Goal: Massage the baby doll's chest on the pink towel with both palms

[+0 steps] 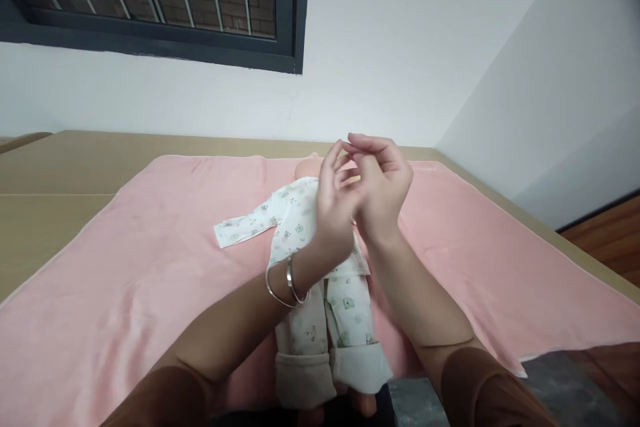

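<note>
Looks like a doll [307,168] in a white printed top [295,217] and pants [349,303] with rolled-up cuffs [305,377], lying stretched out on a pink blanket [175,233].

Doll [295,220] on blanket [200,253].

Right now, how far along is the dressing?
Looks done: top and trousers on the doll, cuffs turned up. In hand: no item visible; left hand and right hand are together over the top. Remaining: can't tell; they hide one sleeve.
</note>
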`<state>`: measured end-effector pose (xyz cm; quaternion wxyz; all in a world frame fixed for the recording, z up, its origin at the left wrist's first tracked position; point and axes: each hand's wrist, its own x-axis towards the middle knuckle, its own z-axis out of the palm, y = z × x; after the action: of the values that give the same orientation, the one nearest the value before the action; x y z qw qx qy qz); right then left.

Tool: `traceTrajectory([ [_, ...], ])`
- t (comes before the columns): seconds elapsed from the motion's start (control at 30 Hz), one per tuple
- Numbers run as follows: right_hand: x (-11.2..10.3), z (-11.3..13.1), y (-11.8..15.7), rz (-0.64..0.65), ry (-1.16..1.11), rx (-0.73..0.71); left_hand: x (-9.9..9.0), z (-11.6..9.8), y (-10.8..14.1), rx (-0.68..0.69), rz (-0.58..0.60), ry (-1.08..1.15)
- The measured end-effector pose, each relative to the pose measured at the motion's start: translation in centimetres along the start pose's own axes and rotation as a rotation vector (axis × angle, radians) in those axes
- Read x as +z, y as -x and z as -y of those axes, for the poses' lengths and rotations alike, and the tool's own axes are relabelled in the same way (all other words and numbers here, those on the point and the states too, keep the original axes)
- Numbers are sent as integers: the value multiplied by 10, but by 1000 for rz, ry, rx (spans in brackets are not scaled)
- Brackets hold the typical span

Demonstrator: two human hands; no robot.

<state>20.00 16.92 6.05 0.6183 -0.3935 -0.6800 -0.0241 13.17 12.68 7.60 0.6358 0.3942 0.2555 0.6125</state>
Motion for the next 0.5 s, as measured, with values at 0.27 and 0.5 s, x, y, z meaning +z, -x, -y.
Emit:
traceTrajectory([
  [0.27, 30, 68, 77, 448, -68, -790, -53, -29, -64, 174, -343, -66],
  [0.5, 52, 67, 86, 656, 71, -932, -62, -22, -73, 111, -333, -187],
])
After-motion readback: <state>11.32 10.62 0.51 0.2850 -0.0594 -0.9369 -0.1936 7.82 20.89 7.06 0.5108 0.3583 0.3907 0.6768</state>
